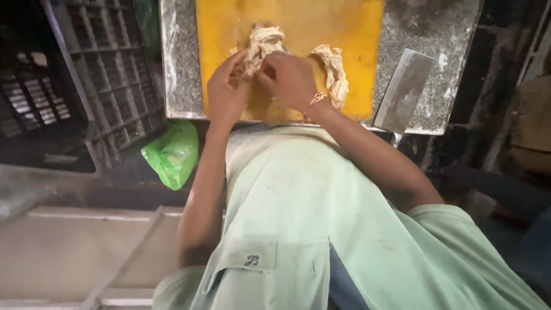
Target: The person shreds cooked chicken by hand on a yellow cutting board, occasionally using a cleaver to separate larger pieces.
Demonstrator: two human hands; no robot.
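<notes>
The view looks down the person's pale green shirt (321,218) to a yellow rectangular cutting board (304,28) lying on a grey speckled stone slab (178,63). Both hands meet over the board's near half. The left hand (227,89) and the right hand (287,77) have their fingers curled together and clamped on a pale, crumpled piece of raw meat or skin (263,43), which rises from between the fingertips and rests on the board. A thin red-and-white thread bracelet (314,101) circles the right wrist.

Just beside the right hand, to its right, a second pale twisted strip of the same stuff (334,72) lies on the board, apart from the held piece. Further right, a broad steel cleaver blade (404,92) lies flat on the slab, near the slab's front edge and clear of the board.

Below the slab's left corner hangs a bright green plastic bag (172,152). Left of it stands a dark plastic crate with a grid wall (109,74).
</notes>
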